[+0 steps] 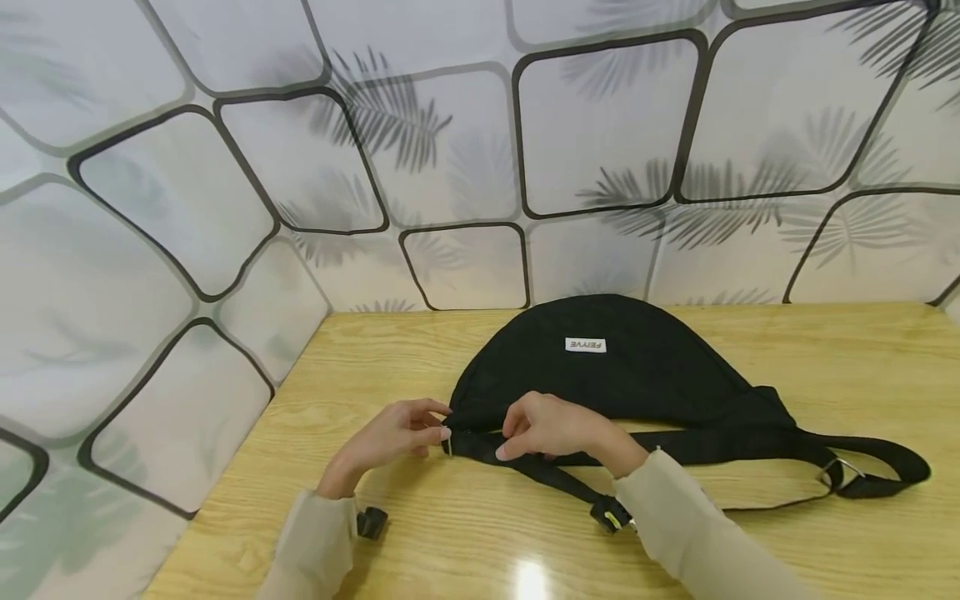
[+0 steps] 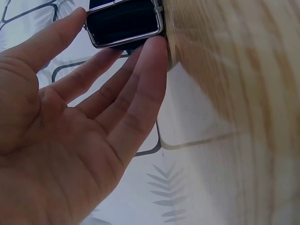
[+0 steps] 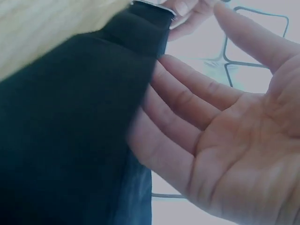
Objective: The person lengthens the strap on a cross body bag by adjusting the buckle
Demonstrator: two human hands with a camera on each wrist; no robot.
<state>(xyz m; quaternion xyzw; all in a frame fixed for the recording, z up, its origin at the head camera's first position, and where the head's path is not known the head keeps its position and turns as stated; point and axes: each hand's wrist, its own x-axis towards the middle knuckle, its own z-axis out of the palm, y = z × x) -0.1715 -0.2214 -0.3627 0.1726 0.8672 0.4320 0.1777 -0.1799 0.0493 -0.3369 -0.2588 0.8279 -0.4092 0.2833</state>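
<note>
A black waist bag (image 1: 600,379) with a small white label lies on the table, the label's lettering upside down. Along its near side runs a black strap (image 1: 675,446). At the bag's left end my left hand (image 1: 397,433) holds a rectangular metal slider (image 2: 126,44), thumb at one side and fingertips at the other. Black webbing passes through this slider. My right hand (image 1: 551,429) is over the strap just to the right. In the right wrist view its fingers (image 3: 173,117) extend against the edge of the black webbing, with the thumb standing apart.
A black buckle piece (image 1: 611,514) lies by my right sleeve, another black plastic piece (image 1: 371,522) by my left sleeve. The strap loops far right through a metal ring (image 1: 840,471). Patterned wall covering (image 1: 465,187) borders the wooden table (image 1: 465,558) at the back and left.
</note>
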